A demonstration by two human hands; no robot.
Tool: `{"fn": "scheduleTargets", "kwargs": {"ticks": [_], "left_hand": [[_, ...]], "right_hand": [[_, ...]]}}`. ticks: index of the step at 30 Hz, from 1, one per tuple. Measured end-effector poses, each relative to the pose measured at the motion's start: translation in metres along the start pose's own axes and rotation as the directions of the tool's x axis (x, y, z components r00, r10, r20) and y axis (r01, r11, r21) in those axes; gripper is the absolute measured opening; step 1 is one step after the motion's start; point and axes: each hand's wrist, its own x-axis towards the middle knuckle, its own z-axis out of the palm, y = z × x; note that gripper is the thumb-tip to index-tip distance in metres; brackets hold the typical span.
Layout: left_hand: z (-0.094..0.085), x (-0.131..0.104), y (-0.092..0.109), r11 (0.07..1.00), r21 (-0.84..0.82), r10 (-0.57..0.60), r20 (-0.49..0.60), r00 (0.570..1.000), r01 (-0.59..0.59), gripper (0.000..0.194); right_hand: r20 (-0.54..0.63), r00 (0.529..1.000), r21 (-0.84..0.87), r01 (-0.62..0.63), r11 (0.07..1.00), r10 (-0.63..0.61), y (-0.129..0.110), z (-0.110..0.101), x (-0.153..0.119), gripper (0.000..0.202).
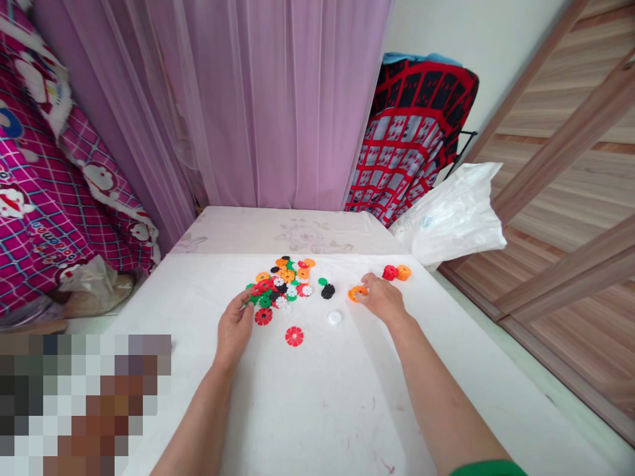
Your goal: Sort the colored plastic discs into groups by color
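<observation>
A heap of plastic snowflake discs (284, 280) in red, green, orange, white and black lies on the white-covered table. At its left edge my left hand (235, 325) rests with thumb and fingers slightly apart, close to green and red discs. Farther right, the fingers of my right hand (384, 299) are closed on orange snowflake discs (356, 293) at the table surface. Between the hands are black discs (328, 291), a small green disc (323, 281) and white discs (335, 318). A red disc (294, 336) lies nearer to me.
Beyond my right hand sit red discs (390, 272) and orange discs (404, 272). A white plastic bag (454, 215) stands at the table's right back corner. Purple curtains (288, 106) hang behind the table, and a wooden cabinet (570, 172) is on the right.
</observation>
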Motion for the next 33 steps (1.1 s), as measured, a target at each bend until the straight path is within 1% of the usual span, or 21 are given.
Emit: {"fn": "scheduleTargets", "kwargs": {"ticks": [2, 4, 6, 7, 8, 10, 12, 14, 16, 19, 23, 26, 29, 31, 33], "left_hand": [[0.001, 0.0, 0.0, 1.0, -0.008, 0.0, -0.014, 1.0, -0.001, 0.038], [0.001, 0.001, -0.001, 1.0, -0.018, -0.007, -0.029, 1.0, 0.006, 0.037], [0.001, 0.001, -0.001, 0.999, -0.037, -0.014, -0.036, 0.999, 0.013, 0.035], [0.001, 0.002, -0.001, 0.999, -0.049, -0.019, -0.039, 0.999, 0.017, 0.034], [0.001, 0.002, -0.001, 0.998, -0.061, -0.027, -0.043, 0.999, 0.024, 0.034], [0.001, 0.002, -0.001, 0.993, -0.101, -0.061, -0.057, 0.996, 0.055, 0.033], [-0.001, 0.003, -0.001, 0.981, -0.172, -0.104, -0.08, 0.991, 0.089, 0.033], [-0.003, 0.004, 0.0, 0.962, -0.251, -0.134, -0.105, 0.985, 0.104, 0.035], [-0.004, 0.004, 0.0, 0.945, -0.31, -0.155, -0.137, 0.978, 0.106, 0.035], [-0.004, 0.005, 0.0, 0.934, -0.343, -0.173, -0.181, 0.968, 0.102, 0.035], [-0.003, 0.006, 0.0, 0.929, -0.356, -0.18, -0.191, 0.965, 0.102, 0.036], [-0.002, 0.006, -0.001, 0.926, -0.362, -0.187, -0.187, 0.964, 0.109, 0.036], [-0.002, 0.006, -0.001, 0.93, -0.349, -0.188, -0.18, 0.965, 0.116, 0.037], [-0.001, 0.006, -0.001, 0.934, -0.334, -0.191, -0.175, 0.966, 0.124, 0.037], [0.001, 0.005, -0.001, 0.939, -0.317, -0.192, -0.173, 0.966, 0.13, 0.036]], "right_hand": [[-0.036, 0.999, 0.007, 0.016, 1.0, -0.016, 0.0, -0.003, -0.005, 0.032], [-0.086, 0.995, 0.033, 0.059, 0.998, -0.056, -0.007, -0.005, -0.014, 0.024], [-0.116, 0.981, 0.077, 0.167, 0.983, -0.158, -0.023, -0.005, -0.027, 0.019], [-0.114, 0.964, 0.103, 0.251, 0.963, -0.239, -0.036, -0.003, -0.034, 0.019], [-0.099, 0.939, 0.132, 0.339, 0.931, -0.328, -0.05, -0.001, -0.041, 0.019], [-0.046, 0.873, 0.173, 0.486, 0.857, -0.486, -0.082, 0.005, -0.053, 0.02], [0.005, 0.815, 0.192, 0.568, 0.801, -0.579, -0.114, 0.012, -0.062, 0.021], [0.03, 0.766, 0.189, 0.626, 0.757, -0.642, -0.141, 0.017, -0.066, 0.023], [0.041, 0.765, 0.16, 0.63, 0.76, -0.643, -0.159, 0.022, -0.068, 0.022], [0.045, 0.803, 0.119, 0.586, 0.801, -0.594, -0.176, 0.029, -0.067, 0.027], [0.059, 0.843, 0.129, 0.525, 0.841, -0.535, -0.186, 0.034, -0.064, 0.032], [0.086, 0.863, 0.183, 0.478, 0.859, -0.498, -0.184, 0.031, -0.061, 0.036], [0.072, 0.89, 0.298, 0.411, 0.862, -0.449, -0.165, 0.024, -0.059, 0.041], [0.056, 0.91, 0.359, 0.365, 0.859, -0.41, -0.145, 0.019, -0.06, 0.042], [0.059, 0.92, 0.374, 0.339, 0.863, -0.387, -0.126, 0.017, -0.063, 0.04]]}}
